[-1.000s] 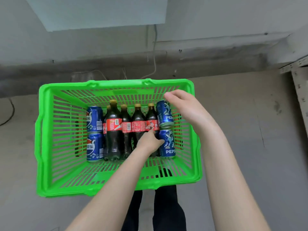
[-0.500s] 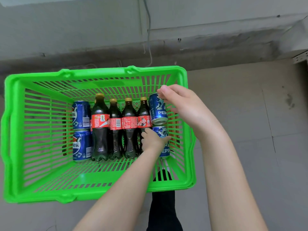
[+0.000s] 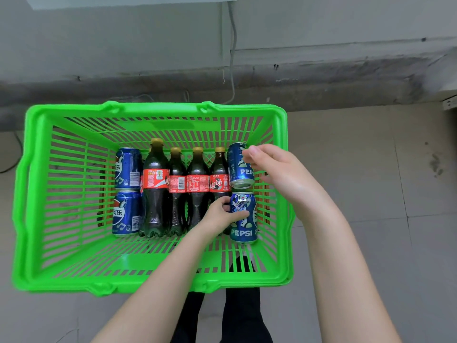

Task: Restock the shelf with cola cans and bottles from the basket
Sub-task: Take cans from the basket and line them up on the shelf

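— Where do the cans lie?

— At the right end of the green slatted plastic basket (image 3: 158,110), end to end, long axes running away from the person.

— And the hands?

— The left grip (image 3: 219,215) clasps the nearer blue aluminium Pepsi can (image 3: 244,219); the right grip (image 3: 279,174) curls round the farther blue Pepsi can (image 3: 238,167).

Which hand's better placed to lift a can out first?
Right: the right hand grips the far blue Pepsi can, tilted up; the left hand holds the near blue can flat in the green plastic basket.
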